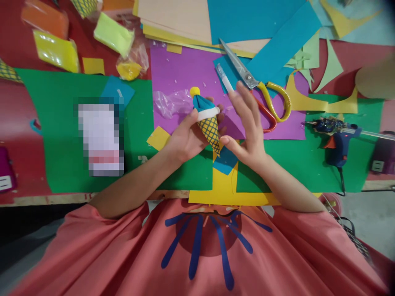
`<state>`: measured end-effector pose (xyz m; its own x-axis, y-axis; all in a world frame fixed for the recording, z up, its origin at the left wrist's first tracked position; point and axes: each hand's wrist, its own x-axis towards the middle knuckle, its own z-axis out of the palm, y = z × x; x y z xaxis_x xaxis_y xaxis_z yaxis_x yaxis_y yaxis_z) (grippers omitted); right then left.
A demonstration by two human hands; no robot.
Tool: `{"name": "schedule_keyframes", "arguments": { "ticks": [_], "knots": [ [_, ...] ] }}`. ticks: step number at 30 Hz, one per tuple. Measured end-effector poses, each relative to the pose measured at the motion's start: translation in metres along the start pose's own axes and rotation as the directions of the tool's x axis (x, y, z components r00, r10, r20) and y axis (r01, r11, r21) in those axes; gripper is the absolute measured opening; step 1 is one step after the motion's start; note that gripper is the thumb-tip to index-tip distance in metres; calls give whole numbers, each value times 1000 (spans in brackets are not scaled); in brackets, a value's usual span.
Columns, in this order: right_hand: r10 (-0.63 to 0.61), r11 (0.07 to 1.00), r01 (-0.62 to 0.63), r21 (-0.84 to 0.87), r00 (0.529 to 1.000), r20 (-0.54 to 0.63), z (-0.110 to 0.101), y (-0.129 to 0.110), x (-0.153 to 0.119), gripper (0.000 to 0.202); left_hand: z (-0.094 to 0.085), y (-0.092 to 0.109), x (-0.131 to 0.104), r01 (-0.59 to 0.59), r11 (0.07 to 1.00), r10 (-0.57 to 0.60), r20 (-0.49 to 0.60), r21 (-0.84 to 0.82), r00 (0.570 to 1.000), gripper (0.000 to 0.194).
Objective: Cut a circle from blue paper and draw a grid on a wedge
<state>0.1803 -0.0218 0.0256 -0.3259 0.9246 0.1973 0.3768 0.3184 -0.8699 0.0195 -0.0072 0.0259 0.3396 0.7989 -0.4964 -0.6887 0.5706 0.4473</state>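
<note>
A small craft ice cream cone (210, 129) rests in my left hand (188, 135), thumb on one side and fingers behind. Its yellow body has a dark crisscross pattern, with a white band, a folded blue top and a yellow ball. My right hand (249, 127) is open just right of the cone, its fingers spread and its thumb close to the pointed tip; whether the thumb touches is unclear. Behind the right fingertips lie a slim white tool (226, 78) with a clear end and scissors (249, 78) with yellow and red handles. Crumpled clear plastic (173, 103) lies left of the cone.
A blue glue gun (339, 142) with a red light lies at right, its cord hanging off the edge. A blurred-out phone-like object (100, 139) is at left. Clay packets (55, 50) and stacked paper sheets (175, 20) are at the back. Green sheets (68, 172) cover the front.
</note>
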Motion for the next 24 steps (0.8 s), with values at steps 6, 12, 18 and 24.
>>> {"name": "schedule_keyframes", "arguments": {
  "ticks": [6, 12, 18, 24],
  "knots": [
    [-171, 934, 199, -296, 978, 116, -6, 1, -2, 53, 5, 5, 1, -17, 1000, 17, -57, 2, 998, 33],
    [-136, 924, 175, -339, 981, 136, 1, 0, -8, 51, -3, 4, 4, -25, 997, 25, 5, 79, 1000, 33],
    [-149, 937, 186, -297, 978, 145, 2, -2, -10, 50, -3, 6, 4, 8, 995, -7, -3, 98, 1000, 36],
    [-224, 849, 254, -463, 967, 119, 6, -2, -11, 53, -8, 6, 4, -3, 989, -1, 22, 151, 1000, 23]
  ]
}}
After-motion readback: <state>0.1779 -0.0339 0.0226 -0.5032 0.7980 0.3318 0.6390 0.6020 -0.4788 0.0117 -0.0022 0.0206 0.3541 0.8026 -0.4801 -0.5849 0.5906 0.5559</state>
